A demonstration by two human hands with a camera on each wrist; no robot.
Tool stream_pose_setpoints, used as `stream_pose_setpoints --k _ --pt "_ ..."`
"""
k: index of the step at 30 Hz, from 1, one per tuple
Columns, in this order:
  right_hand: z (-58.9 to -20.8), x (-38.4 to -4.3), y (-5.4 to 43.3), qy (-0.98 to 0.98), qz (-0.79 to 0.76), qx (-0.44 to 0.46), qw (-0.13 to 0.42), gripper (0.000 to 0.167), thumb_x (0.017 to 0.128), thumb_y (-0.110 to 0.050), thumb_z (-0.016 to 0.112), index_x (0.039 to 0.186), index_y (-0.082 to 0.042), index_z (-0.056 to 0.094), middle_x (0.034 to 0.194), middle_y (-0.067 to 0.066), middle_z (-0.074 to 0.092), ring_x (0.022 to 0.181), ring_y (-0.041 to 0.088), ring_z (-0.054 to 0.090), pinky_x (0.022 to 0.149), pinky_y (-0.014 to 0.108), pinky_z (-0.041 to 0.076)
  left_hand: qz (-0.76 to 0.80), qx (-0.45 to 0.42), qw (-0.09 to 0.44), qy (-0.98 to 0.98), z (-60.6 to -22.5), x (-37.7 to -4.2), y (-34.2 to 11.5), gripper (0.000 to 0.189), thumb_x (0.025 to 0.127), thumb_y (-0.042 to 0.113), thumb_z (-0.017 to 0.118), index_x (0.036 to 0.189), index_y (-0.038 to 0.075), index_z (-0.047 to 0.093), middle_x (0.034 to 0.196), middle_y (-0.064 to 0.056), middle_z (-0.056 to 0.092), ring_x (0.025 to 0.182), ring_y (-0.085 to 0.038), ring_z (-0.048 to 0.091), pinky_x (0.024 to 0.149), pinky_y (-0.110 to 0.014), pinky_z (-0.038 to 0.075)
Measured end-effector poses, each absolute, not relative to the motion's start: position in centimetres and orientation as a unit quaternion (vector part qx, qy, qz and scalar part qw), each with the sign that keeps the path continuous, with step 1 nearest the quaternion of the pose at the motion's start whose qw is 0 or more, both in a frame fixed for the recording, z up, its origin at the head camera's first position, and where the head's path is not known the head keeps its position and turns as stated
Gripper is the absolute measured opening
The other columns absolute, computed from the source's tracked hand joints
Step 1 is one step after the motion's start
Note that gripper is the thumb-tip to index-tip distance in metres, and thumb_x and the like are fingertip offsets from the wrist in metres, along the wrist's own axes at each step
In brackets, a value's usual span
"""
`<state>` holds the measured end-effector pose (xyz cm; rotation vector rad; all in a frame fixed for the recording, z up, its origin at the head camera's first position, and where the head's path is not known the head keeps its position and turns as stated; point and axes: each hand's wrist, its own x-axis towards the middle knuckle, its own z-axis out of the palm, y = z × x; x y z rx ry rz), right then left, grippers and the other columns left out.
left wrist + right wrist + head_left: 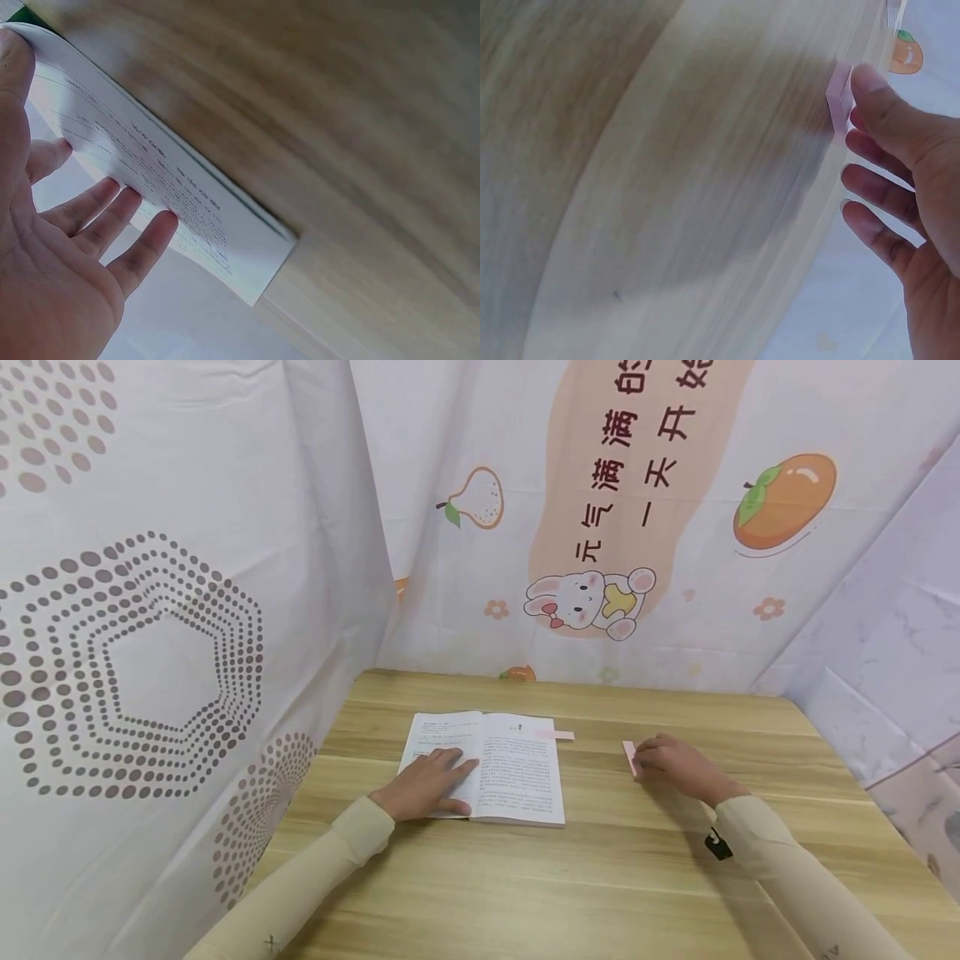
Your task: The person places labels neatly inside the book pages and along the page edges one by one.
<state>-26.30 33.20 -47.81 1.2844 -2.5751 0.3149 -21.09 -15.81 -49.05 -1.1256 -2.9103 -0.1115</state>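
Note:
An open book (517,768) with printed pages lies left of the middle of the table. On its left page rests my left hand (427,782), fingers spread and thumb near the lower edge by the spine; the left wrist view shows the fingertips against the printed page (255,281). A pink paper strip (564,735) sticks out past the right page's upper edge. Further right, my right hand (686,767) has its bent fingers at a small pink pad (630,752). In the right wrist view the thumb overlaps the pink pad (836,109); whether thumb and finger pinch it is hidden.
The wood-grain table (480,885) reaches back to a printed curtain (465,585). Another patterned curtain (165,668) hangs along the left side. Beneath the right wrist is a small black object (717,845), its kind unclear.

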Motion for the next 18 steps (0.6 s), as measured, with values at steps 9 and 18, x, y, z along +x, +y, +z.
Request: stream_pose_setpoints --k 9,18 --pt "-47.67 -26.25 33.22 -0.879 0.11 0.447 0.127 0.022 0.073 0.004 0.088 0.093 -0.002 0.079 0.098 0.014 0.074 0.089 0.03 0.068 0.076 0.044 0.058 -0.035 -0.363 0.012 -0.931 -48.94 -21.01 -15.79 0.086 0.09 0.066 0.061 0.157 0.014 0.045 0.151 -0.021 0.047 0.133 -0.038 0.05 0.099 -0.055 0.049" --pt "-47.33 -26.19 33.11 -0.891 0.088 0.431 0.108 0.021 0.075 0.0 0.088 0.094 -0.002 0.079 0.1 0.014 0.074 0.09 0.03 0.069 0.078 0.043 0.058 -0.038 -0.365 0.014 -0.93 -49.05 -21.07 -15.82 0.086 0.09 0.066 0.061 0.156 0.014 0.045 0.151 -0.021 0.048 0.134 -0.038 0.049 0.099 -0.057 0.049"
